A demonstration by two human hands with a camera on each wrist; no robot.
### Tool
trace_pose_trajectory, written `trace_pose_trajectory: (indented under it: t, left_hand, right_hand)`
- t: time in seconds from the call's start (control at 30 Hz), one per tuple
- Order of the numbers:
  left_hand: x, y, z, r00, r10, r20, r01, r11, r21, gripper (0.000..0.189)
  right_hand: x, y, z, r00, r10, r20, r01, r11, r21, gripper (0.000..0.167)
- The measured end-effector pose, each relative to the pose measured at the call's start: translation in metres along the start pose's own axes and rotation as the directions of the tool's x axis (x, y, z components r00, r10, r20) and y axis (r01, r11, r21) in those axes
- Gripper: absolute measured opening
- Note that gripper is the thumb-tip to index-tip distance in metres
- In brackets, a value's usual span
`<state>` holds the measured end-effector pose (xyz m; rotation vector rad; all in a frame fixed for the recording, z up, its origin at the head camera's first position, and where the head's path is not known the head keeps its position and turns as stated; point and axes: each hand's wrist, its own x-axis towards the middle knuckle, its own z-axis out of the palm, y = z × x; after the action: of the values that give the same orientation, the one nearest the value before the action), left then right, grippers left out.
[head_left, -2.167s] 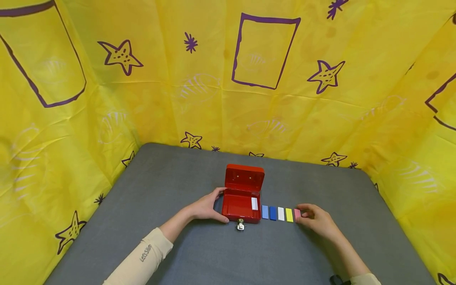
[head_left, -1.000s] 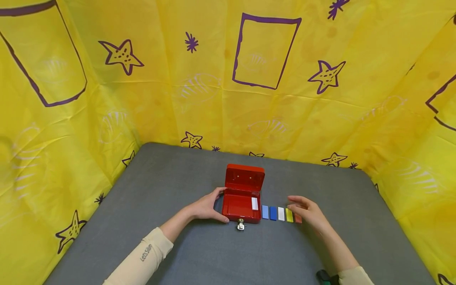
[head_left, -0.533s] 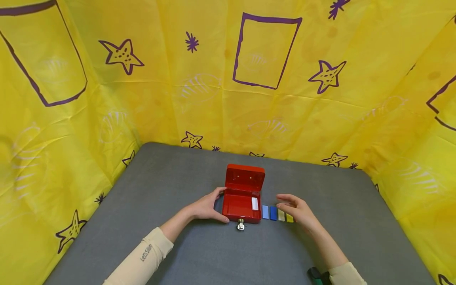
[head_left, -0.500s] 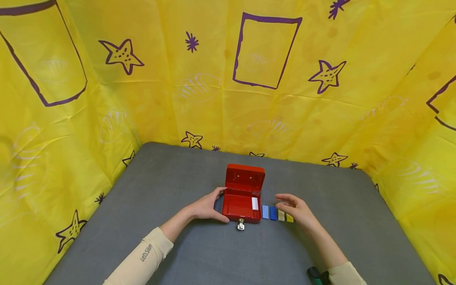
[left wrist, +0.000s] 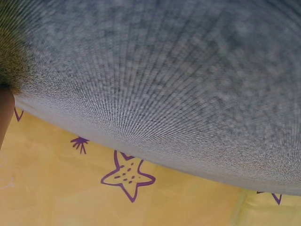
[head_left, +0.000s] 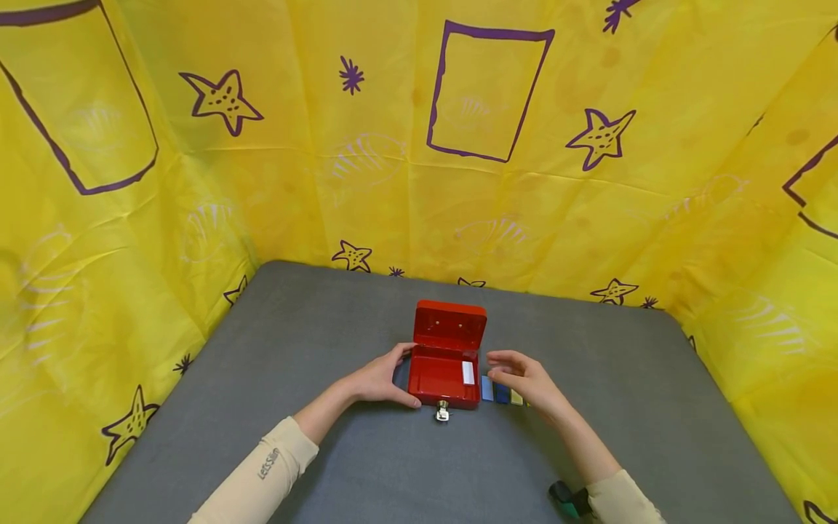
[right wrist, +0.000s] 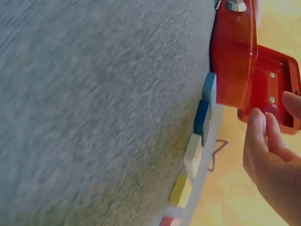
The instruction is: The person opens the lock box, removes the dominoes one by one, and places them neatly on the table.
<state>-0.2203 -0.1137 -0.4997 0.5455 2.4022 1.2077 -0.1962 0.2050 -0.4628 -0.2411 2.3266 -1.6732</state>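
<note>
A small red cash box (head_left: 433,375) stands on the grey table with its lid raised. My left hand (head_left: 375,379) holds its left side, thumb at the front corner and fingers at the back; the left wrist view catches just a fingertip (left wrist: 5,112). Inside the box's right end lies a white tile (head_left: 468,372). To the right runs a row of small rectangular tiles: light blue (head_left: 487,388), dark blue (right wrist: 202,117), white (right wrist: 192,155), yellow (right wrist: 180,190) and pink (right wrist: 169,221). Over this row hovers my right hand (head_left: 526,378), fingers loosely bent and nothing between them, partly covering the tiles.
A silver lock with keys (head_left: 441,413) hangs at the box's front. Yellow cloth (head_left: 406,189) with purple drawings encloses the table's back and sides. The grey table (head_left: 419,473) extends in front of the box. A dark band (head_left: 566,501) is on the right wrist.
My right hand has passed leftward along the tile row, from beside the pink tile to above the blue ones near the box. The left hand and the box stay in place.
</note>
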Motion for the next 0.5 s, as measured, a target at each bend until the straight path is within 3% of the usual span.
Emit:
trace_pose_trajectory:
  t: [0.23, 0.5]
  left_hand:
    - [0.000, 0.000, 0.000, 1.000, 0.002, -0.002, -0.002, 1.000, 0.001, 0.104]
    - [0.000, 0.000, 0.000, 1.000, 0.005, -0.003, -0.005, 1.000, 0.003, 0.104]
  right_hand:
    - [0.003, -0.007, 0.010, 0.999, -0.028, 0.029, 0.028, 0.999, 0.020, 0.044]
    - [0.006, -0.016, 0.023, 0.999, -0.031, 0.024, 0.033, 0.996, -0.084, 0.037]
